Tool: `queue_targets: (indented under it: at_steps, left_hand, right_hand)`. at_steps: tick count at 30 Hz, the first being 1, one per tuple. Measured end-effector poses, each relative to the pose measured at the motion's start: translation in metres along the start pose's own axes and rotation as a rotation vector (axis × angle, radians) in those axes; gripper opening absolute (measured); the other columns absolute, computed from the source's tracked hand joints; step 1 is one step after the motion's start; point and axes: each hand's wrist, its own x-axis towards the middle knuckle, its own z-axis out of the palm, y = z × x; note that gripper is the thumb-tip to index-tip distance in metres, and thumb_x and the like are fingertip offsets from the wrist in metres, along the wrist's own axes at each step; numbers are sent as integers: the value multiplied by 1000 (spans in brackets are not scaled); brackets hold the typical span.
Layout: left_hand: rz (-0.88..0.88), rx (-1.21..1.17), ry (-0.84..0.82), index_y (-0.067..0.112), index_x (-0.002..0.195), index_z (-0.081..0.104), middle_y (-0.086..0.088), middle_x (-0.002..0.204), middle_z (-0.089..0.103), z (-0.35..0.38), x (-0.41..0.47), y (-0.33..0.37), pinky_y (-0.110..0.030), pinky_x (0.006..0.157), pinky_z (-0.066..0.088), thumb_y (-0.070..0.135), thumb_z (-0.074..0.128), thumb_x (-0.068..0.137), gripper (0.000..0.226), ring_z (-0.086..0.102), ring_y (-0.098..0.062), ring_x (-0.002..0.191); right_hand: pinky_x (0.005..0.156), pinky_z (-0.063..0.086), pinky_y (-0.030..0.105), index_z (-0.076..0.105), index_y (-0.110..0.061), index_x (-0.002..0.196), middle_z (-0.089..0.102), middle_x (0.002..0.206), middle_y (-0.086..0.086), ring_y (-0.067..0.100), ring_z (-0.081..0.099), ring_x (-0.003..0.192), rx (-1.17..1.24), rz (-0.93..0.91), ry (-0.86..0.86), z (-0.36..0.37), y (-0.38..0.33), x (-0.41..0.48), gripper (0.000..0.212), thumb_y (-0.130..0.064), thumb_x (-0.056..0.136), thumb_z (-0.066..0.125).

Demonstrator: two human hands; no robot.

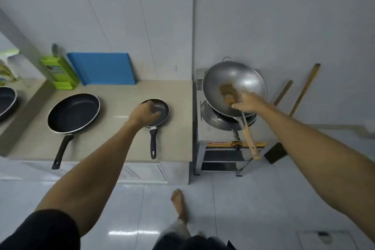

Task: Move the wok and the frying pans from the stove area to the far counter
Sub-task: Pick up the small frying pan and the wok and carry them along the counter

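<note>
A steel wok (241, 81) with a long wooden handle (250, 142) is tilted up above the gas stove (218, 134) at the right. My right hand (246, 103) grips its near rim by the handle's base. On the beige counter (121, 95) lies a small black frying pan (161, 108), handle toward me. My left hand (144, 114) closes over that pan's left rim. A large black frying pan (74, 112) rests further left on the same counter, untouched. Another dark pan (6, 99) shows at the far left edge.
A blue cutting board (103, 69) and a green box (60, 73) lean against the wall behind the counter. A round metal burner basin (215, 119) sits under the wok. Wooden sticks (304, 89) lean on the wall right of the stove. My bare foot (179, 203) stands on the tiled floor.
</note>
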Motion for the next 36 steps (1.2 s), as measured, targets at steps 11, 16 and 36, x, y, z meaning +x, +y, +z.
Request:
queue_targets:
  at_steps: [11,16,36]
  left_hand:
    - [-238,-122,-150,1,121,61,-20,115,69,76,34,-54,-40,83,46,27,60,93,38,62,-42,109]
    - [-337,-123,-235,-5,134,48,-27,134,55,98,44,-87,-44,91,45,25,65,92,54,55,-44,121]
    - [-937,-861,-241,-2,116,61,-11,84,55,171,63,-95,-42,77,51,26,58,100,33,55,-30,80]
  right_hand:
    - [88,52,41,52,-2,131,65,126,24,39,64,109,195,350,-163,92,60,20,46,-29,97,66]
    - [89,51,43,53,2,129,64,124,23,39,63,108,292,496,-177,122,80,14,47,-26,96,71]
    - [56,56,34,60,-9,114,72,95,15,29,71,66,571,671,-47,178,101,17,25,-23,95,68]
